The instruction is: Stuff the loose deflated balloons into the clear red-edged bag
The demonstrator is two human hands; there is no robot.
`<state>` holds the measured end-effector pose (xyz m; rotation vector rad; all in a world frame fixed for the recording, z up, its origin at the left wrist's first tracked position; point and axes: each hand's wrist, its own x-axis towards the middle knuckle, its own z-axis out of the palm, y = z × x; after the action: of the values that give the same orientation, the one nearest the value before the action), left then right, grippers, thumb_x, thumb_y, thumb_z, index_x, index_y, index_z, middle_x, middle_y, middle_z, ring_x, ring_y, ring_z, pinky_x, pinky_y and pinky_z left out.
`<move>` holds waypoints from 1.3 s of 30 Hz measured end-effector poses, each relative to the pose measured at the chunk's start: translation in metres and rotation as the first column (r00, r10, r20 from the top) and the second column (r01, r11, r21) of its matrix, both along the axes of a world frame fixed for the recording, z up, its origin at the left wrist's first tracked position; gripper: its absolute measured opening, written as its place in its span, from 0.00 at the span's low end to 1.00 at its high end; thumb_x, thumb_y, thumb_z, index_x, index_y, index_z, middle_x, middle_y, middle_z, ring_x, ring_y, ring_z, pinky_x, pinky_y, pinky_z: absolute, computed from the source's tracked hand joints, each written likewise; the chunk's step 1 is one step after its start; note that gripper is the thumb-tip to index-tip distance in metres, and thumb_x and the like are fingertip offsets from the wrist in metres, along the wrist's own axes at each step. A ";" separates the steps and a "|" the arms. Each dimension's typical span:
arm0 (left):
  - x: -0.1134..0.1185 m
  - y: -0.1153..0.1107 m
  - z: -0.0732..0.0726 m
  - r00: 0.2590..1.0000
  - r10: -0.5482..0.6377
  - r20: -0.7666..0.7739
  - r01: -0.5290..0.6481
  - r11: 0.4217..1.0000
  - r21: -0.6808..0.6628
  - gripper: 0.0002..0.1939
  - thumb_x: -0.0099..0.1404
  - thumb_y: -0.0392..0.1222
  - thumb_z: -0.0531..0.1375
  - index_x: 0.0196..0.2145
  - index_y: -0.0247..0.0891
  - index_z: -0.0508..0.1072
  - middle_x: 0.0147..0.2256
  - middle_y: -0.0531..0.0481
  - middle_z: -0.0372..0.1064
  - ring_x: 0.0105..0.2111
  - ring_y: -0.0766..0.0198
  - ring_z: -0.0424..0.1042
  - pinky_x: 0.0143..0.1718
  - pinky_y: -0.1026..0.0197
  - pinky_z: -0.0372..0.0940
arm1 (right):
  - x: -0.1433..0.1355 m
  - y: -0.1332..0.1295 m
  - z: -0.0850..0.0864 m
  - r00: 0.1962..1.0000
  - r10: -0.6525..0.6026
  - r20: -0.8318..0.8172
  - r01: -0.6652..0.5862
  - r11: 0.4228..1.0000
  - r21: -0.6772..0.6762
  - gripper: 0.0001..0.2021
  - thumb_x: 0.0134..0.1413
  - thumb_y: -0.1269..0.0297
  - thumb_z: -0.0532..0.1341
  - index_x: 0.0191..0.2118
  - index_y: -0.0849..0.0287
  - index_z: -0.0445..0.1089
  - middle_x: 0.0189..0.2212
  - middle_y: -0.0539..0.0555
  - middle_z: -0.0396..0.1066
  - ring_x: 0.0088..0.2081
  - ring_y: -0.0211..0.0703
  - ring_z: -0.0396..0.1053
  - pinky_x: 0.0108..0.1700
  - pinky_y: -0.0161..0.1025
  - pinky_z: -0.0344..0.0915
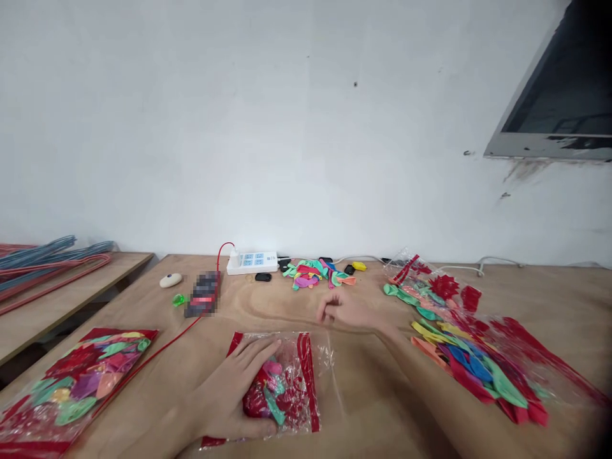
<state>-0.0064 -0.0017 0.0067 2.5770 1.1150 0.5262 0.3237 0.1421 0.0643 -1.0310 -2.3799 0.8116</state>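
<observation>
My left hand (234,389) lies flat on a clear plastic bag with red edges (291,382) that holds several coloured balloons, near the table's front edge. My right hand (347,311) reaches forward over the middle of the wooden table (363,395), fingers loosely curled and blurred, with nothing seen in it. It is nearest to a small heap of loose balloons (313,273) farther back.
A second full balloon bag (76,379) lies front left. Long balloons in an open bag (473,357) spread at the right. A white power strip (252,261), a red cable (167,344), a black device (203,294) and a white oval object (171,280) sit at the back. Wire hangers (43,261) lie on the left table.
</observation>
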 end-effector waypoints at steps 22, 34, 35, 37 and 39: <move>0.001 0.001 0.000 0.999 -0.033 0.022 0.033 0.999 0.025 0.65 0.55 0.64 0.75 0.77 0.50 0.41 0.74 0.41 0.50 0.71 0.37 0.55 0.71 0.36 0.56 | -0.007 0.096 -0.041 0.777 -0.579 0.248 0.456 0.789 0.411 0.25 0.73 0.57 0.52 0.70 0.55 0.66 0.67 0.60 0.67 0.66 0.61 0.58 0.65 0.54 0.55; 0.001 0.000 0.003 0.999 -0.042 -0.010 0.042 0.999 0.021 0.65 0.57 0.65 0.74 0.77 0.50 0.40 0.74 0.40 0.50 0.71 0.38 0.55 0.71 0.36 0.56 | -0.009 0.087 -0.036 0.786 -0.552 0.278 0.442 0.817 0.370 0.21 0.72 0.56 0.53 0.54 0.54 0.81 0.58 0.62 0.74 0.64 0.63 0.61 0.65 0.57 0.54; 0.001 -0.001 0.003 0.999 -0.040 -0.015 0.041 0.999 0.019 0.65 0.57 0.65 0.74 0.77 0.51 0.39 0.74 0.41 0.49 0.72 0.38 0.55 0.71 0.36 0.56 | -0.008 0.086 -0.034 0.791 -0.553 0.261 0.449 0.815 0.367 0.21 0.72 0.56 0.53 0.53 0.56 0.81 0.57 0.63 0.75 0.63 0.62 0.62 0.65 0.57 0.54; 0.001 -0.001 0.003 0.999 -0.039 -0.015 0.039 0.999 0.019 0.65 0.57 0.65 0.74 0.77 0.51 0.39 0.74 0.41 0.49 0.72 0.38 0.55 0.72 0.36 0.56 | -0.004 0.085 -0.032 0.805 -0.552 0.218 0.459 0.812 0.361 0.20 0.71 0.58 0.54 0.53 0.58 0.81 0.55 0.64 0.76 0.63 0.60 0.62 0.66 0.55 0.54; 0.002 -0.001 0.004 0.999 -0.042 -0.005 0.042 0.999 0.019 0.64 0.58 0.65 0.73 0.77 0.51 0.40 0.74 0.41 0.50 0.71 0.38 0.55 0.72 0.37 0.55 | 0.000 0.085 -0.030 0.821 -0.549 0.158 0.471 0.807 0.355 0.19 0.70 0.61 0.55 0.53 0.59 0.81 0.56 0.62 0.76 0.64 0.58 0.61 0.67 0.53 0.53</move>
<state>-0.0048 -0.0023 0.0102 2.6137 1.0593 0.5236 0.3232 0.2267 0.0342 -1.6184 -2.1446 0.1125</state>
